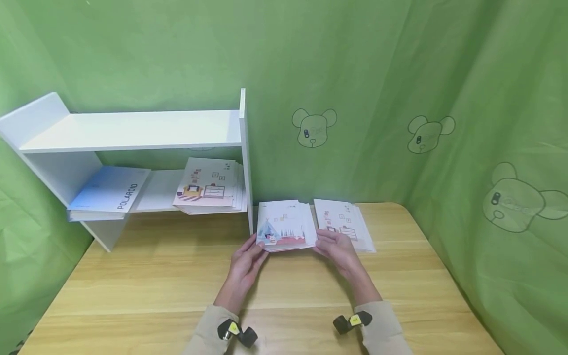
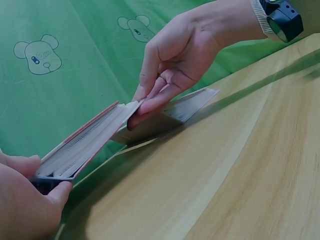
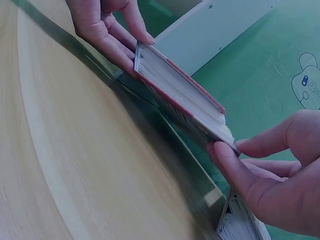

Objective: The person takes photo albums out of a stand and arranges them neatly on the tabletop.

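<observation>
Both hands hold up an album-like book [image 1: 281, 224] with a tent picture on its cover, just right of the white shelf. My left hand [image 1: 244, 264] grips its near left corner, thumb on one side and fingers on the other. At its near right corner, my right hand [image 1: 338, 250] pinches the edge of a cover between thumb and fingers. In the right wrist view the book's [image 3: 182, 97] page block and red-edged covers show above the table. A similar book [image 1: 346, 229] with a drawers picture stands on the table beside and behind my right hand.
The white two-tier shelf [image 1: 146, 130] stands at the left. Its lower tier carries a blue POLAROID book [image 1: 111, 190] and several books [image 1: 208, 182] with a room picture. The wooden table [image 1: 284, 296] runs back to a green bear-print curtain [image 1: 364, 64].
</observation>
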Demonstrator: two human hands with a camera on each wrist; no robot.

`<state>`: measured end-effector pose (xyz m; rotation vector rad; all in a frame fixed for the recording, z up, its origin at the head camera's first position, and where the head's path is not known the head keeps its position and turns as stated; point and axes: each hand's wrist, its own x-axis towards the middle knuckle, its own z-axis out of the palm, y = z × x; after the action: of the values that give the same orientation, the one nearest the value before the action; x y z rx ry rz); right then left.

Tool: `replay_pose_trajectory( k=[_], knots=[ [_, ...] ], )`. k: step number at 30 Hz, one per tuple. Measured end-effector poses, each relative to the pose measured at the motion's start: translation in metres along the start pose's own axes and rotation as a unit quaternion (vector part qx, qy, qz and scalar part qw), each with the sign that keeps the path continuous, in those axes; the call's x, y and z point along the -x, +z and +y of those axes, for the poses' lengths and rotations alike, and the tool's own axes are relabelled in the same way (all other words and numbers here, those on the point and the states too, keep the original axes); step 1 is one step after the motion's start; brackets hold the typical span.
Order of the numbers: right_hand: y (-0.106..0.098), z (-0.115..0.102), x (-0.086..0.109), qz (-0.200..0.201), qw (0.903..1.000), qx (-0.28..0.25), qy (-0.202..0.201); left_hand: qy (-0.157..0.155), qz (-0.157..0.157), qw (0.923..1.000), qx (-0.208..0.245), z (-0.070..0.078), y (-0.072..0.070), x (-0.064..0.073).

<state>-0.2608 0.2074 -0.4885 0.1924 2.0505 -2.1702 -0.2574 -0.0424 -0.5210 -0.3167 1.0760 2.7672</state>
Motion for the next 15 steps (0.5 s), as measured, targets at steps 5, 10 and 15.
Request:
replay_pose_trajectory(
  k=[5,10,15],
  knots=[
    [0.002,0.0001,-0.0002,0.009,0.9997,0.024,0.0,-0.004,-0.004,1.0,0.008,-0.0018,-0.001,-0.0006],
    [0.0042,0.0018,-0.0015,0.026,0.9984,0.051,-0.003,-0.008,-0.003,0.9998,0.017,-0.0037,-0.0024,-0.001],
    [0.0038,0.0021,0.0001,0.033,0.9939,0.104,-0.017,-0.01,-0.007,0.9995,0.03,-0.0043,-0.0031,-0.0013]
  ],
)
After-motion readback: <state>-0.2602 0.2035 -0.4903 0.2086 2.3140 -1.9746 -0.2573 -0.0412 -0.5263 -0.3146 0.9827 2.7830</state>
